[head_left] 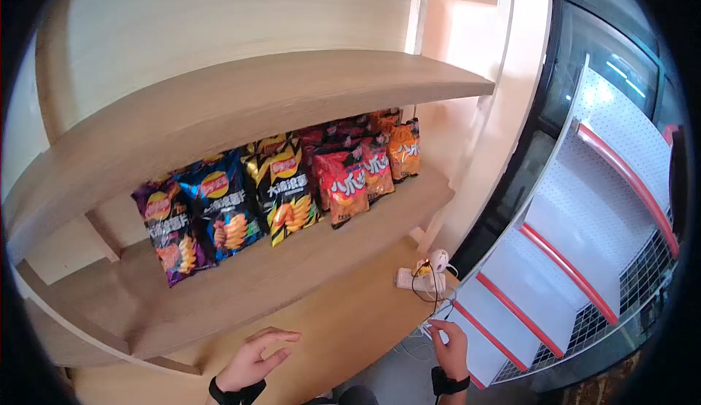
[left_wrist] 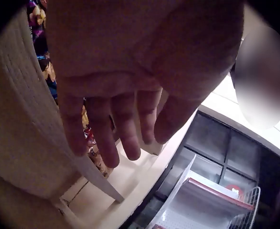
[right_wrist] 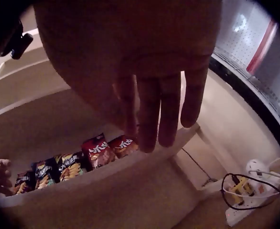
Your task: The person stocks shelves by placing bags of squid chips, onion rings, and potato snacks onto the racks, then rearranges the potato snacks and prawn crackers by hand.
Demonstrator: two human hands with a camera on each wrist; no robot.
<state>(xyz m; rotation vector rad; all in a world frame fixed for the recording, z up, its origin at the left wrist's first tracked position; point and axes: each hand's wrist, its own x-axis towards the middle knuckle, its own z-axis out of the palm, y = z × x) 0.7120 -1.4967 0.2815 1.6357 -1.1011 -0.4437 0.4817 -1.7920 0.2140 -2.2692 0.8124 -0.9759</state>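
My left hand (head_left: 252,360) hovers low in front of the shelf, its fingers extended and its thumb apart, holding nothing. To the right, my right hand (head_left: 450,350) is raised near the power strip, and in the right wrist view its loosely straight fingers (right_wrist: 148,114) hold nothing. Both wrists wear black bands. Chip bags stand in a row on the lower shelf beyond the hands: a purple bag (head_left: 169,230), a blue bag (head_left: 225,208), a black-and-yellow bag (head_left: 286,193), red snack bags (head_left: 342,186) and an orange bag (head_left: 404,149). Further bags stand partly hidden behind them.
An upper wooden shelf (head_left: 292,87) overhangs the bags. Below the lower shelf (head_left: 292,255) lies a wooden base board (head_left: 350,288). A white power strip (head_left: 407,279) with plugs and loose cables sits at its right end. A white rack (head_left: 540,259) with red-edged shelves stands at right.
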